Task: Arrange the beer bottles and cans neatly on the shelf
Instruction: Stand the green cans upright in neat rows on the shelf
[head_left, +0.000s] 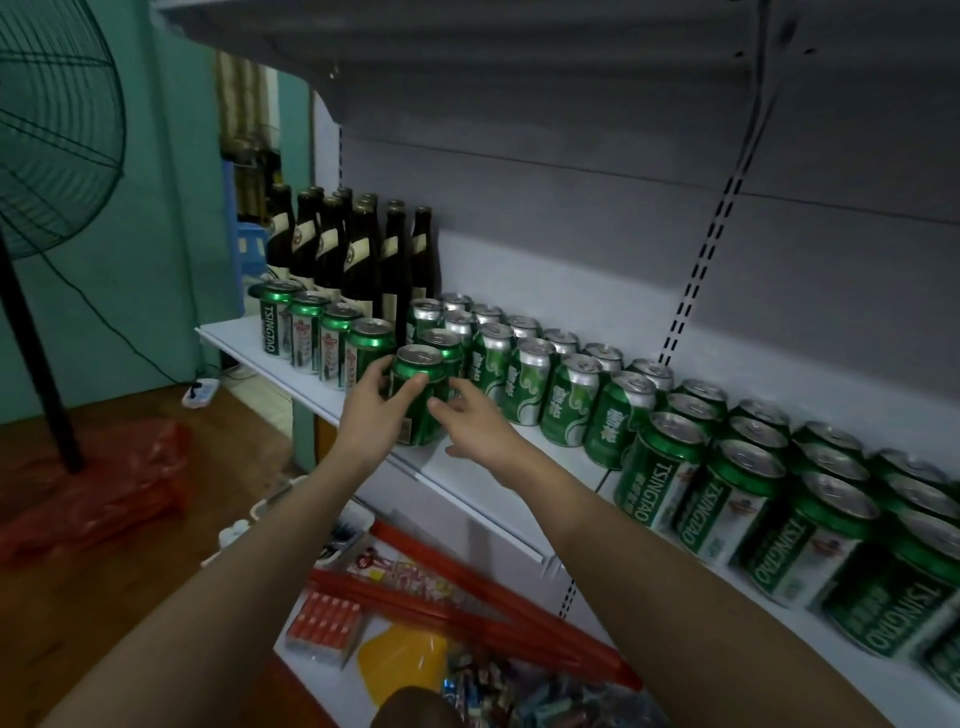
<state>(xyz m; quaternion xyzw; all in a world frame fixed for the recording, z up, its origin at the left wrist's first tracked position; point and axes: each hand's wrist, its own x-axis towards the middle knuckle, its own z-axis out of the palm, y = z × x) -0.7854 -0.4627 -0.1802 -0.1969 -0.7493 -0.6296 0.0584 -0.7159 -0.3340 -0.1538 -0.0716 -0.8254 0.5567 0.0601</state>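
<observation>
Near the middle of the frame, a green aluminium beer can (420, 397) stands upright at the front edge of the white metal shelf (244, 340), and both hands meet on it. The left hand (373, 405) wraps the can's left side, thumb across its front and fingers curled behind, so it is clamped on the can. The right hand (475, 415) comes in from the right with fingers loosely bent, the fingertips touching the can's right flank; whether they truly grip or only steady it cannot be told.

Just left of the can runs a slanting row of four green Tsingtao cans (322, 338), with the dark brown glass beer bottles (358, 249) standing behind them in the upper left of the frame. To the right, green-and-silver cans (524, 379) run in rows toward the lower right, where more large green Tsingtao cans (675, 467) crowd the shelf front.

By my reading, the step in hand is seating this can flush in its line. To do it well, keep it upright, slide it rather than lift it, turn the label outward to match its neighbours, and close the gap without nudging the can just behind it. It sits close to the shelf lip, so pressure should go backward, not sideways.
</observation>
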